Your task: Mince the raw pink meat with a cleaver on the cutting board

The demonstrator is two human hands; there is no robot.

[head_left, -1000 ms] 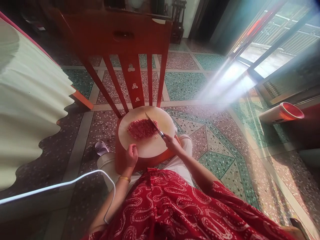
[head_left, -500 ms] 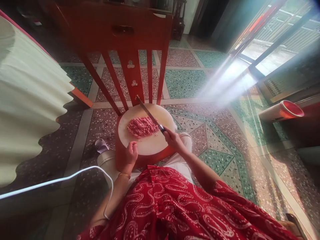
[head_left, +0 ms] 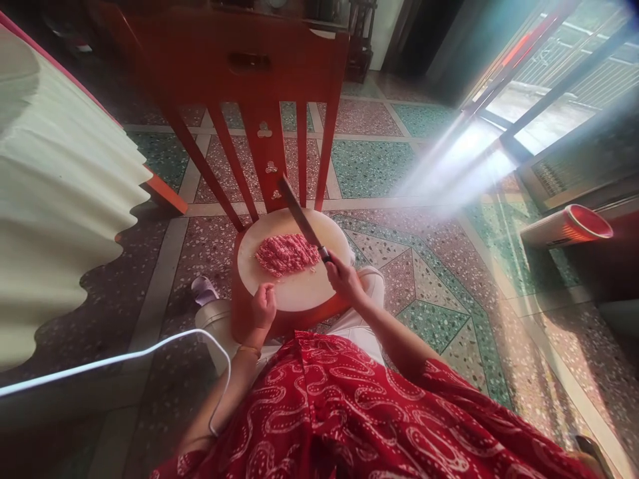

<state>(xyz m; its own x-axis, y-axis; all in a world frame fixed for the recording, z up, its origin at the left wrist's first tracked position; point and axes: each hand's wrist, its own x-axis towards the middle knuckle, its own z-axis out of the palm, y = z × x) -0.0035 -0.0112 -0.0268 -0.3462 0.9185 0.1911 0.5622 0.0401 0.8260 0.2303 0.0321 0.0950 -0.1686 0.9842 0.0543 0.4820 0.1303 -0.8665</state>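
My right hand is closed round the dark handle of a kitchen knife. Its long blade slants up and away to the left, above the minced meat, with the tip raised before the chair back. The pinkish-red mince lies in a rough oblong heap on a round, pale cutting board. At the board's near left edge is my left hand, curled into a loose fist with nothing visible in it.
The board rests on the seat of a red wooden chair between my knees. A white cable crosses my left forearm. Pale cloth hangs at left; a bin-like container stands at right on the patterned floor.
The knife has turned slightly, so more of its blade's flat side shows and its tip is higher. My left fist stays by the board's edge. The mince looks the same.
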